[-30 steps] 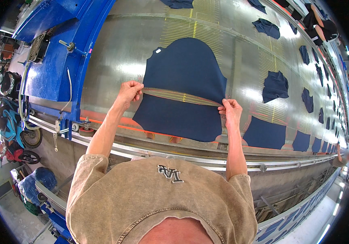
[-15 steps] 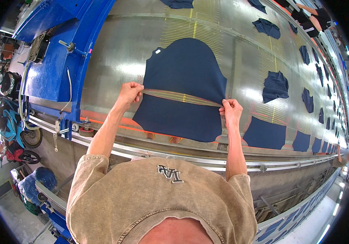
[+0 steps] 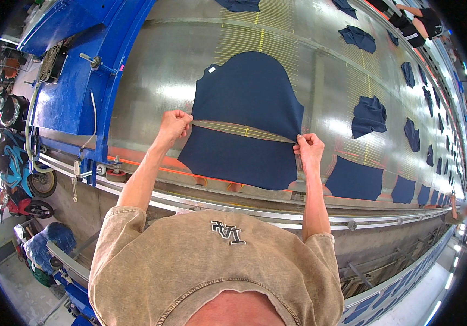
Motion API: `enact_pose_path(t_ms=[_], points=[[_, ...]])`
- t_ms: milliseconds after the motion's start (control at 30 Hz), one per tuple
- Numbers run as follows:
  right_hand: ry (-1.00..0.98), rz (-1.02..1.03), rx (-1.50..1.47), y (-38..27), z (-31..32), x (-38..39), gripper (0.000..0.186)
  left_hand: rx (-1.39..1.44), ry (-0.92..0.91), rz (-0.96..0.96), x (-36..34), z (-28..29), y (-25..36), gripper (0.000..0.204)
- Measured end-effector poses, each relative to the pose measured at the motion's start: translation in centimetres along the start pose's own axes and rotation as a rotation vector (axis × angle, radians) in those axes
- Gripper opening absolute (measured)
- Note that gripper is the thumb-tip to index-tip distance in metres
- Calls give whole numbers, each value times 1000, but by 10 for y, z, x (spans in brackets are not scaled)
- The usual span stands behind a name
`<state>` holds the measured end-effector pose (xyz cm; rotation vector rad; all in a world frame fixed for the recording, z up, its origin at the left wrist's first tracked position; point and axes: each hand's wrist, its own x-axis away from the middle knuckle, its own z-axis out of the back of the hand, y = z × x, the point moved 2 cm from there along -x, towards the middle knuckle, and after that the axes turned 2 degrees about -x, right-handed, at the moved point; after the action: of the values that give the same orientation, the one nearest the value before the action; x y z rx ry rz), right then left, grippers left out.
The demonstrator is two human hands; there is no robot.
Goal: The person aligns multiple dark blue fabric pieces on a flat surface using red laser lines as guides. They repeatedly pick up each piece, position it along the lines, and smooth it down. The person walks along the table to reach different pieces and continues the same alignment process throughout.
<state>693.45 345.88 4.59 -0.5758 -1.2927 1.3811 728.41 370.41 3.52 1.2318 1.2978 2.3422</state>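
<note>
I judge the laying half done: my left hand (image 3: 175,123) and right hand (image 3: 308,150) each pinch a side edge of the navy garment (image 3: 247,117), spread on the conveyor belt (image 3: 146,98), its fold not yet flattened.

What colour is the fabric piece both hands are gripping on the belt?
The fabric piece is plain dark navy blue, no pattern; the head view shows it clearly.

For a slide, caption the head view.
Left hand and right hand pinch a navy fabric piece on a metal conveyor table.
</note>
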Motion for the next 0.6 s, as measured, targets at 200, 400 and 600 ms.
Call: enact_pose_path(t_ms=[200,400,600], points=[[30,31,83,-3,-3,3,16,-11,53,-80,1,-9,-5,16],[60,85,189,-11,-10,7,16,-58,161,-135,7,-17,-6,16],[50,53,159,-12,-11,7,16,-90,213,-146,16,-18,-1,17]])
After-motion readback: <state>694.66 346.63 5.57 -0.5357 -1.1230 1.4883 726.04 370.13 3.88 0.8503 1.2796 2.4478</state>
